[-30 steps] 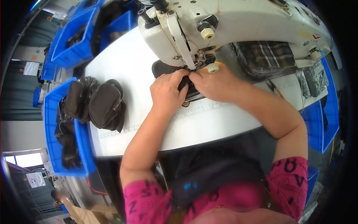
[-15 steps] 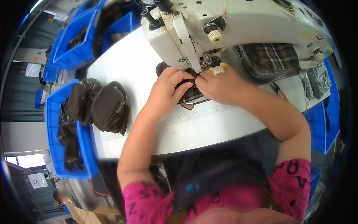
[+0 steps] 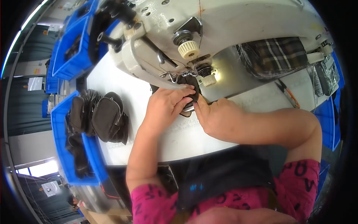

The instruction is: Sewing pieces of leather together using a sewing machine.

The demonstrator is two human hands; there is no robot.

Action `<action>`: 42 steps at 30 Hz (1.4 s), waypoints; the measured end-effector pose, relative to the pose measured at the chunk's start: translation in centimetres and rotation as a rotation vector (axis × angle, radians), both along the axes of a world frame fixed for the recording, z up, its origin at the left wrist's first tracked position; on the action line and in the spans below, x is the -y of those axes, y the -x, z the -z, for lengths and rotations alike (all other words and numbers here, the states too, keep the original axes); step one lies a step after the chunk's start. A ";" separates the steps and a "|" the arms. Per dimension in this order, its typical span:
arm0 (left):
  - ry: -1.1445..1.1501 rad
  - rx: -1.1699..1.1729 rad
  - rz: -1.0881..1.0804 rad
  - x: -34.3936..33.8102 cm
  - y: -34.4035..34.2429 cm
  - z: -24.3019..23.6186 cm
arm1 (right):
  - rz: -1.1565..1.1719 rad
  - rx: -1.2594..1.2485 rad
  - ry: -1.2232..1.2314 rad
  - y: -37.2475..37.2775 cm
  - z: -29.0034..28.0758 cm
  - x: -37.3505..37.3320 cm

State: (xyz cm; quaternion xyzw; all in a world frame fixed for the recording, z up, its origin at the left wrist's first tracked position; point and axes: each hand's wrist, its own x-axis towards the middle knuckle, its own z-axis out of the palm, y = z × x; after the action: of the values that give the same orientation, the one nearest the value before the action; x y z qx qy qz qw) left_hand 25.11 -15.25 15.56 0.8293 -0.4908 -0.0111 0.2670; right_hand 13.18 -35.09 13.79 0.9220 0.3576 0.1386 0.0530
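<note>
A white industrial sewing machine fills the top of the view. Under its needle lies a dark fabric piece with a small tan tab showing at its lower edge. My left hand grips that piece from the left, fingers bent over it beside the presser foot. My right hand is just below the needle area, its fingertips pressed together on the piece's right edge. Scissors with orange handles lie to the right of my right hand.
Dark zippered pouches sit at the table's left, beside a blue bin. More blue bins stand at the back left and right. Folded plaid fabric and wrapped grey bundles lie right of the needle, on the white table.
My right hand has drawn back toward me from beside the needle, exposing the lit metal plate. My left hand has shifted slightly down. The machine sits differently in view.
</note>
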 end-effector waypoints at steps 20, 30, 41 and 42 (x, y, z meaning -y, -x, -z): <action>0.058 0.122 -0.006 0.6 0.2 0.7 | 0.038 0.020 -0.100 -0.4 0.7 -0.9; 0.029 0.177 -0.116 0.8 -0.7 1.8 | 0.042 0.041 -0.182 -1.7 0.7 -0.6; 0.089 -0.283 -0.159 0.1 -1.7 0.5 | 0.071 0.044 -0.188 -1.6 0.7 -0.5; 0.090 -0.283 -0.158 0.1 -1.9 0.6 | 0.073 0.064 -0.209 -1.6 0.7 -0.6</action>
State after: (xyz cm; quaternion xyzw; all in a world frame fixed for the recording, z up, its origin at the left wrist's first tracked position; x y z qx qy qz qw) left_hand 26.99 -15.35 14.96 0.8427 -0.3815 -0.0849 0.3703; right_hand 14.81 -34.53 13.13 0.9300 0.3055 0.2025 -0.0269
